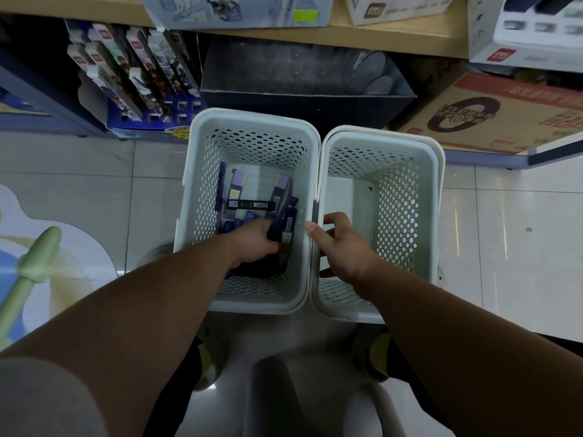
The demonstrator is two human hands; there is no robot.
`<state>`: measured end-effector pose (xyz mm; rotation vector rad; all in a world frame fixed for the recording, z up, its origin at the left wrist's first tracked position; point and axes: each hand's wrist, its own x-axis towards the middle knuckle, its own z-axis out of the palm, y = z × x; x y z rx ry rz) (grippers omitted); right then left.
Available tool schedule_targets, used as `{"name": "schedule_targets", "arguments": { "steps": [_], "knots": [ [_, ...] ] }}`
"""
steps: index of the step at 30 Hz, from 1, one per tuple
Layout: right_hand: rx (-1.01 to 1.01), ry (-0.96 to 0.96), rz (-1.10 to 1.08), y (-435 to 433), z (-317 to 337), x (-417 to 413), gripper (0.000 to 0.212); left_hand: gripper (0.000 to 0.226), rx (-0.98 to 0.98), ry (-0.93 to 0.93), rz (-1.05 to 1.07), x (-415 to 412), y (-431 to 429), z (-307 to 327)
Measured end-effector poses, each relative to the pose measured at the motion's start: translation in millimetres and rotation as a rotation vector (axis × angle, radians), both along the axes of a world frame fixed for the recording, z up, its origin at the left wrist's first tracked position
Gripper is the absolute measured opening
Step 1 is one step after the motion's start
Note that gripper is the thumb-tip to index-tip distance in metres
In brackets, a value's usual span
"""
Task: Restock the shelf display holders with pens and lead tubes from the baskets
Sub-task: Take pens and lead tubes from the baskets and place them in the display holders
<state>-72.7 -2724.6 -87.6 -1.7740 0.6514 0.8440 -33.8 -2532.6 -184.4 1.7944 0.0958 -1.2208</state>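
The white cardboard box (403,11) on the wooden shelf carries a dark square logo reading "deli". The same word stands in white on a red square on the white carton (533,56) at the right edge. The brown corrugated cardboard box (492,121) bears a large black "0" beside upside-down Chinese characters, not legible. The long slim pen packs (138,74) in the blue cardboard display holder (142,119) each show a small red logo, too small to read. A black pen (250,205) in the left pale perforated plastic basket (202,190) has a white barcode label, unreadable
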Motion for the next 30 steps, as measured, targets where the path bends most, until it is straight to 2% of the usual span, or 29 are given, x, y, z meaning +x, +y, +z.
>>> {"name": "schedule_targets", "arguments": {
  "steps": [13,17,19,21,24,27,30],
  "knots": [
    [-0.01,-0.015,0.013,1,1,1,0.055,0.014,-0.11,0.018,0.256,14,3,29],
    [-0.023,0.014,0.037,-2,1,3,0.056,0.033,-0.103,0.095,0.262,24,13,49],
    [-0.042,0.025,0.026,-4,5,5,0.056,0.029,-0.112,0.138,0.23,30,22,64],
    [-0.13,-0.05,0.005,-5,10,10,0.058,0.024,-0.133,0.176,0.203,35,30,81],
    [-0.211,-0.306,-0.078,1,26,24,0.051,0.035,-0.212,0.219,0.159,37,41,108],
    [-0.037,-0.44,-0.076,21,49,40,0.04,0.035,-0.308,0.259,0.079,33,47,137],
    [0.154,-0.425,-0.045,42,67,47,0.037,0.028,-0.367,0.274,0.105,28,42,155]
  ]
}}
